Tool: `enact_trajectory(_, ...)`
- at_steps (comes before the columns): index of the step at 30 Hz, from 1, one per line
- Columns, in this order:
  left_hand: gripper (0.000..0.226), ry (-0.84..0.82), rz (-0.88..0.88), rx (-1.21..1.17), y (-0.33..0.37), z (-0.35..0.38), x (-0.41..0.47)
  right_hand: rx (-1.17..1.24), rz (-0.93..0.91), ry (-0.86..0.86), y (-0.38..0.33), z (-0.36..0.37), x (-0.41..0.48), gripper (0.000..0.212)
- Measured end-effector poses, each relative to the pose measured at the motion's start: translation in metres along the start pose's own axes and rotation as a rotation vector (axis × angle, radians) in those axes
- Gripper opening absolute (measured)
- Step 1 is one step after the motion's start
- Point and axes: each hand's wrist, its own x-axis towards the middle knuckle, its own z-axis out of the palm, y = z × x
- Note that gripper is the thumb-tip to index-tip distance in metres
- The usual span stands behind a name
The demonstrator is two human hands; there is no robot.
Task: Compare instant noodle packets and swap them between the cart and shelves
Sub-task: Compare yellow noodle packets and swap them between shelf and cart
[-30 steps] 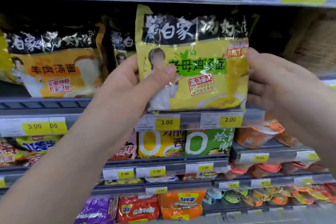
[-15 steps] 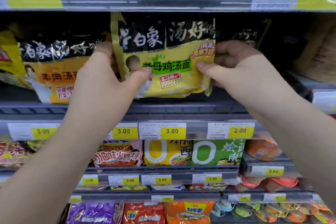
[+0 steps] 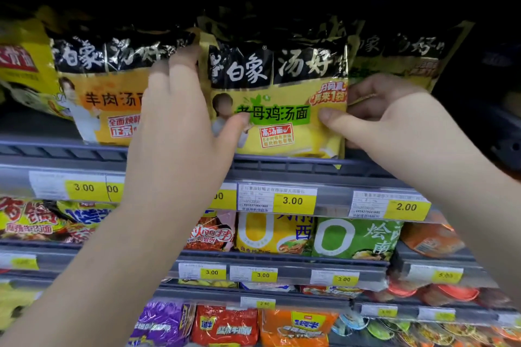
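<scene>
The left thumb (image 3: 235,122) presses flat on the front of the yellow-and-black plastic noodle packet with the green label band (image 3: 298,135). The left fingers (image 3: 180,65) reach up along its left edge, close together and nearly straight, with their tips going out of sight between this packet and the orange-and-black noodle packet (image 3: 98,98) just beside it. On the other side the right thumb (image 3: 329,115) lies on the front near the right edge, and the right fingers (image 3: 366,90) curl round behind, so the edge is pinched between them. Both hands are therefore clamped on the same packet, one per side, neither nearer than the other.

The packet lies directly between the left hand (image 3: 180,132) and the right hand (image 3: 394,127). It stands upright with its printed face towards the person. It looks about as tall as it is wide, so I cannot name a long axis with confidence. Its bottom edge sits at the front lip of the grey shelf (image 3: 282,167), touching or nearly so. Another yellow-and-black packet (image 3: 408,62) stands behind and to its right.

The move to come probably turns on depth. The packet goes straight back into the row, or straight out towards the person, and both grips suit either. A yellow price tag reading 3.00 (image 3: 293,200) hangs below it. No cart is in view.
</scene>
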Motion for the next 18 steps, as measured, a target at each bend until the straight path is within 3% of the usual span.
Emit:
enact_trajectory(9,0.062,0.035,0.037,-0.036,-0.004,0.0,-0.014,-0.145,-0.006,0.027,-0.002,-0.004,-0.011,0.036)
enact_trajectory(15,0.045,0.05,0.061,-0.068,0.003,-0.016,-0.03,-0.118,-0.204,0.168,-0.012,-0.008,-0.041,0.039)
enact_trajectory(18,0.038,0.019,0.111,-0.163,0.019,-0.034,-0.041,-0.062,-0.283,0.086,-0.031,-0.002,-0.064,0.033)
